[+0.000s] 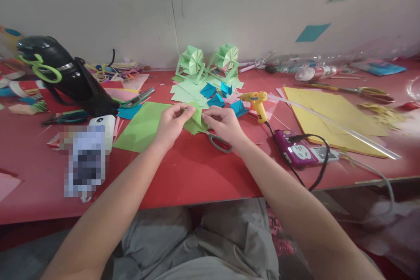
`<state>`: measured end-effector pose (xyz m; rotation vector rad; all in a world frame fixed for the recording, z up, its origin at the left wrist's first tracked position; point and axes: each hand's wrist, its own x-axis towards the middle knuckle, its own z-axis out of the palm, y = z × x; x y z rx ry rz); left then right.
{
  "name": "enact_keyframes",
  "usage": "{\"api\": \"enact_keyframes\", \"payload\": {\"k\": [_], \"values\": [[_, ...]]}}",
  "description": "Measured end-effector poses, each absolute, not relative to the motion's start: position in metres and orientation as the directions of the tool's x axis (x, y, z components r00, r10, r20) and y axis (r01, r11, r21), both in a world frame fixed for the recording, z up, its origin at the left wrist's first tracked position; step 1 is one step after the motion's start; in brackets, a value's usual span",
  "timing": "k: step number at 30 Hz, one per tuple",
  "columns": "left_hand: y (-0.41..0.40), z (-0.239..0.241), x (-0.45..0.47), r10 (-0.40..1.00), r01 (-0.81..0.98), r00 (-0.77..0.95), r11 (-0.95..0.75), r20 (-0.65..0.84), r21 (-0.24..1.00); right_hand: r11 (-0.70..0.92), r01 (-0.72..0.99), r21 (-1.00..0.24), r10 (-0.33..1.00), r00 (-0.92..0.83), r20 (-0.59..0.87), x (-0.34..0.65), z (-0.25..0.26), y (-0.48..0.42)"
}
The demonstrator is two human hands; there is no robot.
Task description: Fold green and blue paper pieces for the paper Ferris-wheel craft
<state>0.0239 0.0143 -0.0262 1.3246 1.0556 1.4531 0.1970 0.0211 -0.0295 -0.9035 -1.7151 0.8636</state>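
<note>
Between my hands is a small piece of green paper [196, 119], held just above the red table. My left hand [173, 123] pinches its left edge between thumb and fingers. On the other side, the fingertips of my right hand [225, 123] are closed on its right edge. A larger green sheet [139, 127] lies flat under and left of my left hand. Scissors with a grey handle [220, 143] rest below my right hand, their blades hidden. Beyond the hands sit several folded blue paper pieces [215, 100] and pale green paper [187, 91].
Two green paper wheel models [192, 60] stand near the wall. At right are a yellow glue gun [258, 104], a purple power strip [297, 151] with cables, yellow sheets [331, 118] and a clear stick [354, 133]. A black bottle [70, 78] and a phone [88, 157] are left.
</note>
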Motion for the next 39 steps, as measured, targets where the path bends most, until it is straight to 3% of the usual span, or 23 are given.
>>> {"api": "enact_keyframes", "payload": {"k": [5,15,23,29,36,39], "values": [[0.015,-0.023,0.012,0.987,-0.052,0.052,-0.151,0.154,0.987,0.482,0.143,-0.864,0.864,-0.237,0.443,0.199,-0.029,0.022],[0.016,-0.024,0.011,0.958,0.058,-0.084,-0.27,0.274,0.961,0.392,0.141,-0.909,0.9,-0.263,0.348,0.2,-0.03,0.023],[0.013,-0.019,0.009,0.964,0.065,0.038,-0.265,0.263,0.962,0.311,0.082,-0.947,0.915,-0.297,0.274,0.199,-0.029,0.022],[0.015,-0.021,0.008,0.964,0.066,-0.013,-0.264,0.265,0.962,0.168,0.029,-0.985,0.947,-0.282,0.153,0.198,-0.032,0.022],[0.015,-0.022,0.007,0.97,0.076,-0.019,-0.242,0.244,0.967,0.332,0.094,-0.939,0.911,-0.292,0.293,0.202,-0.032,0.025],[0.015,-0.021,0.006,0.968,0.071,-0.014,-0.248,0.249,0.966,0.307,0.096,-0.947,0.918,-0.291,0.268,0.202,-0.032,0.025]]}}
